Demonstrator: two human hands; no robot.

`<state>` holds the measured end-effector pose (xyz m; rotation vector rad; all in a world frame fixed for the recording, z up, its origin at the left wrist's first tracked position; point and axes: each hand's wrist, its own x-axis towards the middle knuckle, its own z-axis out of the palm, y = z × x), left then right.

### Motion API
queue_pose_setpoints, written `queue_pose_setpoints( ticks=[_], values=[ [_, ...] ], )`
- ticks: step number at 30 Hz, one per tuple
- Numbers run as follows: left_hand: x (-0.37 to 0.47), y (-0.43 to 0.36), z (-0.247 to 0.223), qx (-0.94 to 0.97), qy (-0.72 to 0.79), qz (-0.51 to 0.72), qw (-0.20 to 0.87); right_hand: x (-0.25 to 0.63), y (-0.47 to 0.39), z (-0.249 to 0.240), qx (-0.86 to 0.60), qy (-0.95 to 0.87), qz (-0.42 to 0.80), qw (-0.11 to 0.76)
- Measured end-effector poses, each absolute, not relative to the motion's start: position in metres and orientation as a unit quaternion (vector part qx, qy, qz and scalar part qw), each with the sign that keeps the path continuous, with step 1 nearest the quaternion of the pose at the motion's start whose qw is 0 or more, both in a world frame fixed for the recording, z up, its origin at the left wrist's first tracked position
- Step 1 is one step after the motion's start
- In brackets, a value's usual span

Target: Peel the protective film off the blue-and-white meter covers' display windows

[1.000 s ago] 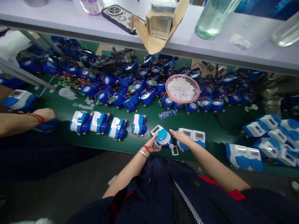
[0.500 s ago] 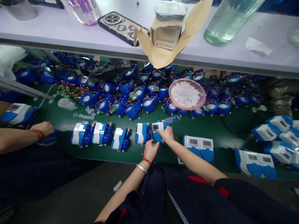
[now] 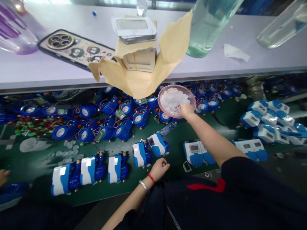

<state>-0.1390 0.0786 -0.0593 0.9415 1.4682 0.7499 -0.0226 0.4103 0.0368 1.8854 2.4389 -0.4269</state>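
My right hand reaches into a pink bowl filled with translucent white plastic discs. Its fingers are bunched together among the discs; what they grip, if anything, is hidden. Close to the bench's front edge, my left hand is curled closed around something small and dark that I cannot make out. Just beyond it, a white-and-blue water meter lies tilted with its small display up, touched by neither hand. Beside that, another meter lies on its side.
Several finished-looking meters lie at left, others at right, with a pile beyond. Blue meter bodies with wires crowd under a shelf. Torn brown paper overhangs it. A co-worker's hand shows at far left.
My right hand has left the water meter and moved up into the bowl of discs. My left hand has drawn slightly away from the meters. The camera view has shifted.
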Motion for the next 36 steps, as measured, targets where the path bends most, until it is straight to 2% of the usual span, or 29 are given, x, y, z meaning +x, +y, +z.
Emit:
queue_pose_setpoints(
  ticks=[3,5,7,11,15,17,19,23,25,28,32,36],
  values=[
    [-0.118,0.088,-0.057,0.440,0.624,0.294,0.575,-0.013,0.438,0.027,0.617,0.767,-0.148,0.095],
    [-0.095,0.096,-0.063,0.453,0.622,0.284,0.571,-0.008,0.441,0.025,0.601,0.780,-0.152,0.092],
    [-0.067,0.109,-0.075,0.441,0.630,0.285,0.573,0.002,0.434,0.032,0.572,0.807,-0.140,0.039],
    [-0.009,0.154,-0.106,0.365,0.679,0.314,0.554,0.049,0.393,0.064,0.491,0.851,-0.130,-0.133],
    [0.027,0.194,-0.118,0.303,0.648,0.340,0.610,0.132,0.323,0.077,0.410,0.849,-0.274,-0.192],
    [0.036,0.199,-0.113,0.294,0.627,0.333,0.640,0.178,0.293,0.068,0.404,0.829,-0.339,-0.187],
    [0.042,0.189,-0.104,0.326,0.637,0.326,0.618,0.218,0.274,0.051,0.422,0.808,-0.374,-0.172],
    [0.053,0.133,-0.084,0.496,0.648,0.342,0.466,0.258,0.260,0.012,0.443,0.793,-0.392,-0.146],
    [0.057,0.099,-0.080,0.563,0.640,0.348,0.391,0.256,0.254,-0.005,0.413,0.807,-0.402,-0.127],
    [0.062,0.057,-0.083,0.596,0.648,0.334,0.335,0.240,0.240,-0.019,0.336,0.848,-0.402,-0.081],
    [0.063,0.034,-0.094,0.581,0.669,0.341,0.314,0.220,0.219,-0.020,0.238,0.906,-0.350,-0.017],
    [0.064,0.032,-0.098,0.587,0.665,0.344,0.308,0.209,0.206,-0.013,0.204,0.937,-0.281,0.035]
  ],
)
